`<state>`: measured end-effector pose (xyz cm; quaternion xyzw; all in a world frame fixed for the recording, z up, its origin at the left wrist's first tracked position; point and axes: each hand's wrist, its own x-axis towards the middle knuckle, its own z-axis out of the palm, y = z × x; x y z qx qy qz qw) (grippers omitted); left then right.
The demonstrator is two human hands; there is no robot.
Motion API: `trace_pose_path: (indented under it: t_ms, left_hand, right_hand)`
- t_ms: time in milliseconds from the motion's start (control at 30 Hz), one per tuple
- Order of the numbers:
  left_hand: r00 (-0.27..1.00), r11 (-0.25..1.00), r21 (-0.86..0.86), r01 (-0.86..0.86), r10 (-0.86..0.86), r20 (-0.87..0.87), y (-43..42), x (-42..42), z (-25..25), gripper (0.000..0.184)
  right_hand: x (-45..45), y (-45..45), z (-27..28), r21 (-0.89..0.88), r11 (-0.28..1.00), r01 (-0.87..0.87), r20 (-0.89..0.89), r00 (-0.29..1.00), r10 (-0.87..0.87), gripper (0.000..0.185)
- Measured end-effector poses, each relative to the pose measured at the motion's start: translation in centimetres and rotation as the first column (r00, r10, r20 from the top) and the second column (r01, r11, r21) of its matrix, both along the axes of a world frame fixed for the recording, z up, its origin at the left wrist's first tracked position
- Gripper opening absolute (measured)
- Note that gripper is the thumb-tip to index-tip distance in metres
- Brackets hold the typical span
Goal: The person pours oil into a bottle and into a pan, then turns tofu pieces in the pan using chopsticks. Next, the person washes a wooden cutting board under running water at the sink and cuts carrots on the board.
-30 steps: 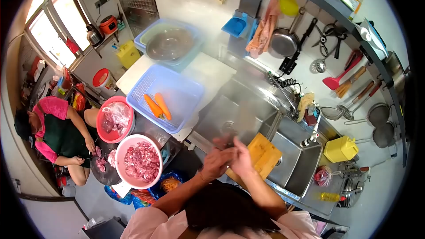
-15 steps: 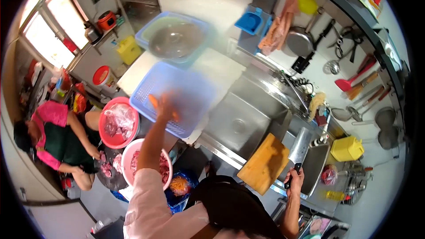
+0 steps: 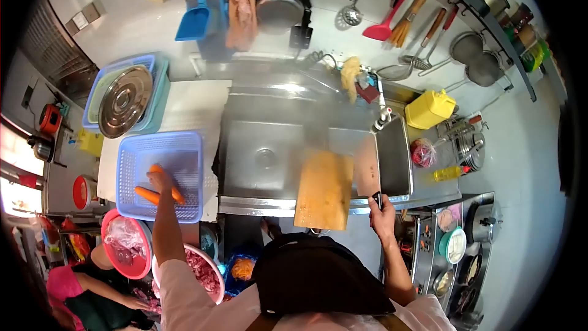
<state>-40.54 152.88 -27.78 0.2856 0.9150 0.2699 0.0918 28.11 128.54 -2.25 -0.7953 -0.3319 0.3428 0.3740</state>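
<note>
Carrots [image 3: 144,194] lie in the blue basket [image 3: 197,147] off to my left, two of them, bright orange, long and smooth. One slants across the near left part of the floor; the other sits mostly under my left hand [image 3: 160,180], a rounded end poking out beyond my fingers. Those fingers are bent over that second carrot, though how tightly they close on it I cannot tell. My right hand [image 3: 383,216] is wrapped firmly round the black handle of a cleaver [image 3: 366,162], its broad blade pointing away from me over the sink [image 3: 245,147]. Small dark marks show on the blade, too blurred for me to read. The basket's latticed walls rise all round the carrots, with bare floor to their right and at the far end for my hand to shift about. It rests on the white table [image 3: 190,107], whose right side meets the sink, and a red tub [image 3: 130,274] is close by its near left corner. The board [image 3: 324,193] juts past the sink's front rim towards me, the blade just beside its right edge.
</note>
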Motion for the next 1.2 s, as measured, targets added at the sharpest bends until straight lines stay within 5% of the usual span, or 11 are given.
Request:
trace_pose_path:
  t_ms: [100,200,233,300,367,400,500,567,667,767,1200]
  left_hand:
    - [0.950,0.904,0.298,0.307,-0.270,-0.160,0.6,1.5,4.4,0.073]
    - [0.858,0.693,0.631,0.349,-0.507,0.082,-1.2,11.9,17.3,0.065]
    - [0.801,0.640,0.673,0.370,-0.587,0.118,-1.7,14.9,18.2,0.064]
    - [0.673,0.525,0.707,0.474,-0.734,0.095,-2.6,20.6,17.6,0.066]
    - [0.516,0.366,0.687,0.627,-0.857,-0.014,-3.2,26.3,14.7,0.073]
    - [0.330,0.342,0.742,0.577,-0.928,0.171,-4.3,29.9,13.9,0.073]
    - [0.366,0.403,0.296,0.866,-0.914,0.173,-7.1,40.3,12.8,0.069]
    - [0.337,0.370,0.100,0.924,-0.908,0.248,-8.9,47.2,15.6,0.067]
    - [0.160,0.164,0.064,0.984,-0.985,0.068,-10.9,52.7,9.8,0.062]
    - [0.132,0.125,-0.265,0.956,-0.991,0.009,-13.0,56.2,7.5,0.056]
    - [0.091,0.159,-0.388,0.908,-0.978,-0.188,-14.9,57.2,6.0,0.047]
  right_hand:
    - [0.5,-0.5,0.0,0.004,0.995,-0.095,0.331,0.939,0.089,0.031]
    - [0.9,-0.2,-1.0,0.042,0.987,-0.155,0.424,0.897,0.123,0.027]
    - [2.0,-0.1,-3.3,0.008,0.994,-0.107,0.194,0.975,0.104,0.027]
    - [2.7,1.2,-3.3,-0.206,0.959,-0.196,0.104,0.970,0.220,0.030]
    - [3.6,2.0,-5.6,-0.152,0.954,-0.260,0.117,0.953,0.278,0.033]
    - [4.1,2.4,-6.4,-0.122,0.951,-0.285,0.128,0.945,0.300,0.035]
    - [4.3,3.0,-4.8,-0.034,0.932,-0.360,0.173,0.917,0.360,0.040]
    - [4.8,3.1,-6.2,-0.005,0.917,-0.400,0.181,0.901,0.394,0.044]
    - [5.7,2.9,-9.6,-0.064,0.908,-0.415,0.300,0.859,0.414,0.050]
    - [5.8,2.3,-11.1,-0.063,0.931,-0.361,0.267,0.892,0.364,0.053]
    - [5.4,1.7,-14.6,-0.202,0.888,-0.414,0.067,0.898,0.434,0.046]
